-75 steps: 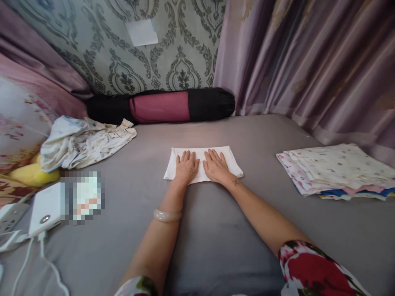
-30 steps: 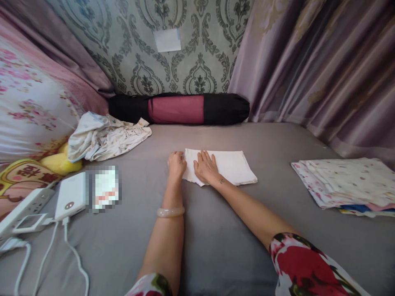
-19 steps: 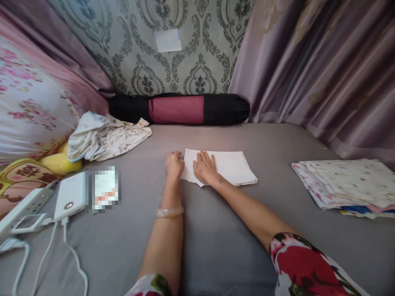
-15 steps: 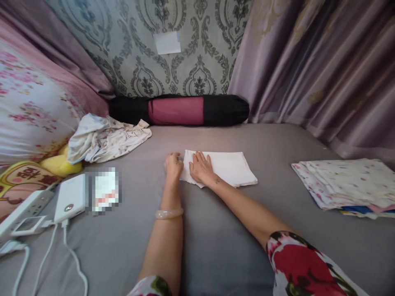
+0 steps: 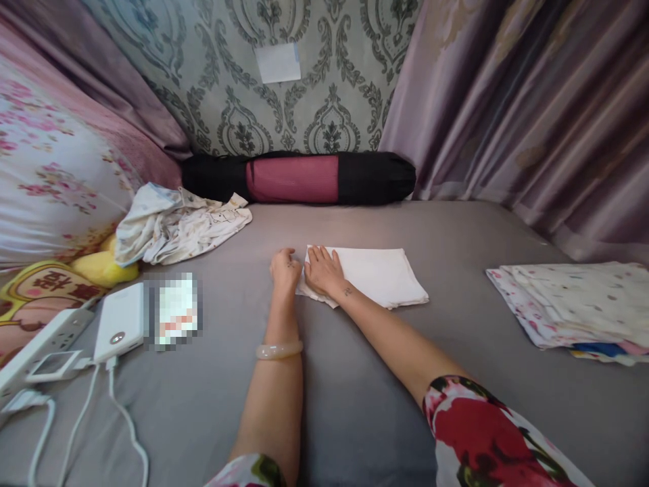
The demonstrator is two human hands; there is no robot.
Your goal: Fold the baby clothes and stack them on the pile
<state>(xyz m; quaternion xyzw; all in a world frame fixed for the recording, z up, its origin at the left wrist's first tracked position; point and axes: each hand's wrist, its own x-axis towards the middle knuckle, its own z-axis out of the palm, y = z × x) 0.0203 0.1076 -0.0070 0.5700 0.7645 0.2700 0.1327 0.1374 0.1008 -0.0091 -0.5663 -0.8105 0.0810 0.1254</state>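
The folded white cloth (image 5: pixel 382 276) lay on a grey sheet (image 5: pixel 365 385); the right hand (image 5: pixel 323 272) rested open and flat on its left end. The left hand (image 5: pixel 286 269) curled beside it, grip unclear.

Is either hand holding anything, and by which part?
The right hand grips nothing, resting flat on the left end of the folded white rectangular cloth. Whether the curled left hand pinches that end's edge cannot be told.
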